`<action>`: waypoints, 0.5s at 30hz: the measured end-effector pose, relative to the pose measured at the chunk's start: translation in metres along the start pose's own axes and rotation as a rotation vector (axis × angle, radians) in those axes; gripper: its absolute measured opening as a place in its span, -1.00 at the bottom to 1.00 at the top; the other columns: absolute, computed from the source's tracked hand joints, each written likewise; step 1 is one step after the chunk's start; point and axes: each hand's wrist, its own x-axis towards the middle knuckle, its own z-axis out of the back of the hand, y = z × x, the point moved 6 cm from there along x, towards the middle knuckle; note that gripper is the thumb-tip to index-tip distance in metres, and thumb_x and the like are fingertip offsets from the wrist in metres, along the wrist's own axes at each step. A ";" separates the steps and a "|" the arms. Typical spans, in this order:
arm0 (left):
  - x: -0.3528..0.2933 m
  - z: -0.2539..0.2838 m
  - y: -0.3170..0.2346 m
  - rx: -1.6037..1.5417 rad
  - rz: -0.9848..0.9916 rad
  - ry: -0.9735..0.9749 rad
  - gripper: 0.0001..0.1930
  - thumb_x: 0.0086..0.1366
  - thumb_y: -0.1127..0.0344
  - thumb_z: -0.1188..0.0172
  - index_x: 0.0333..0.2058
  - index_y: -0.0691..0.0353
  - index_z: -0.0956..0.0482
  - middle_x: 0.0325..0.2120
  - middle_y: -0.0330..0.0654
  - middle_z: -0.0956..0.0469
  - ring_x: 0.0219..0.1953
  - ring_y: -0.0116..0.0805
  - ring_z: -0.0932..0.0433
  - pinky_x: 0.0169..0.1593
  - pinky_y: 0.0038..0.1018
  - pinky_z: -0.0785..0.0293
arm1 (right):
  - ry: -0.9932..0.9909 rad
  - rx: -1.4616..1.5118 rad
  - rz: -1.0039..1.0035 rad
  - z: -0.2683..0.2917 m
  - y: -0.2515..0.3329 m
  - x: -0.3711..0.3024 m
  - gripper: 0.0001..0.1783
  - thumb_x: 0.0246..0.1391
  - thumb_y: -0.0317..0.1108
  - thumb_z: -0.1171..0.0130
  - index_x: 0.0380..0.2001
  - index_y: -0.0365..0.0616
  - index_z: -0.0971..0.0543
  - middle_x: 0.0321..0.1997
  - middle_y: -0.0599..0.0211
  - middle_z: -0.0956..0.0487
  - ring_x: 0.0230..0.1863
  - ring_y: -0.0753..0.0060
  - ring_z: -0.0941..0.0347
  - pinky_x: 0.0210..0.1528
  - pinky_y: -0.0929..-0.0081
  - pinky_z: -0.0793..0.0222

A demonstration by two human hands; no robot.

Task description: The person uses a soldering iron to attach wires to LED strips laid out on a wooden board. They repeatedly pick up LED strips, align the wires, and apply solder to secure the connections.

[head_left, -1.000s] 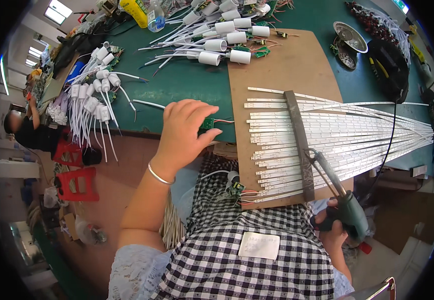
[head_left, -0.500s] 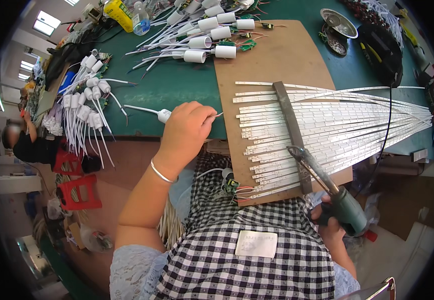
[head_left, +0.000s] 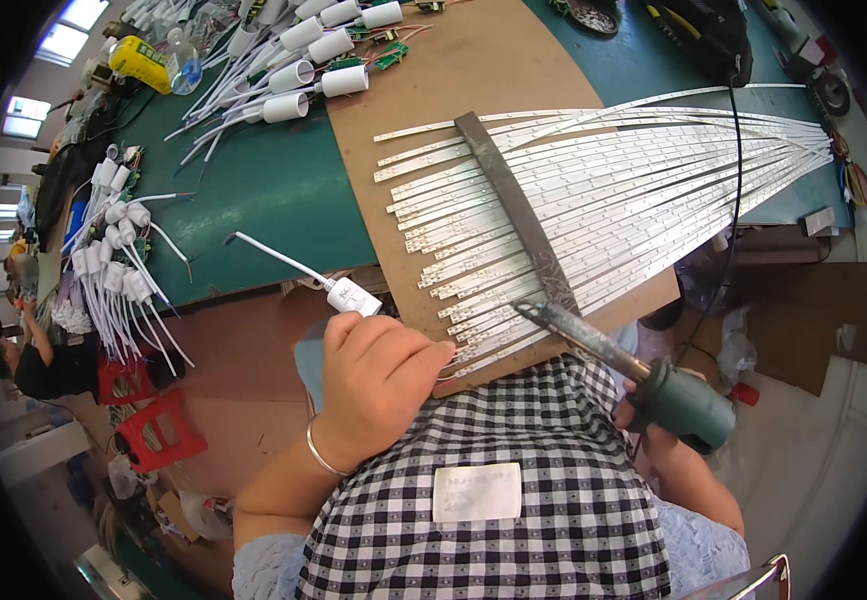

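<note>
Fingers of the left hand (head_left: 379,380), curled closed on a corded white part (head_left: 354,298), had brought it to the strips (head_left: 634,198), near the soldering iron (head_left: 682,405).

Desk (head_left: 294,195) smooth, faintly glossy; board (head_left: 434,85) over near edge, matt; strips (head_left: 644,170) silvery, metallic; bar (head_left: 514,205) dull, scuffed; soldering-iron barrel (head_left: 596,342) worn metal, handle (head_left: 692,405) plastic; apron (head_left: 544,415) woven cloth

An electronics workshop: a soldering iron (head_left: 692,405) near right, circuit strips (head_left: 634,195) fanned across the green table (head_left: 299,215), wired white housings (head_left: 292,76) heaped far, a co-worker (head_left: 57,370) at left.
</note>
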 end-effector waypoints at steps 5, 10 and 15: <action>-0.002 -0.007 -0.003 0.068 -0.032 0.022 -0.78 -0.15 0.44 -0.30 -0.41 0.12 -0.63 -0.49 -0.39 -0.47 -0.37 -0.36 -0.43 -0.18 -0.35 -0.23 | 0.146 -0.212 0.012 -0.004 0.014 -0.002 -0.67 -0.05 -0.23 -0.23 -0.29 -0.27 -0.57 -0.37 0.19 -0.60 -0.45 0.37 -0.54 -0.34 0.50 -0.45; -0.003 -0.009 -0.003 0.087 -0.038 0.005 -0.80 -0.12 0.40 -0.28 -0.41 0.10 -0.63 -0.50 -0.42 -0.47 -0.38 -0.40 -0.44 -0.18 -0.37 -0.21 | 0.158 -0.377 0.246 -0.009 0.019 0.007 -0.66 -0.07 -0.18 -0.16 -0.32 -0.25 -0.55 -0.50 0.27 -0.56 -0.51 0.37 -0.49 -0.41 0.47 -0.39; -0.003 -0.013 -0.007 0.122 -0.096 0.006 -0.84 -0.03 0.35 -0.24 -0.38 0.07 -0.61 -0.48 -0.42 -0.47 -0.33 -0.44 -0.45 -0.15 -0.39 -0.19 | 0.170 -0.337 0.090 -0.006 0.021 0.003 -0.68 -0.08 -0.27 -0.22 -0.27 -0.24 -0.59 -0.29 0.17 -0.60 -0.30 0.20 -0.54 -0.21 0.39 -0.43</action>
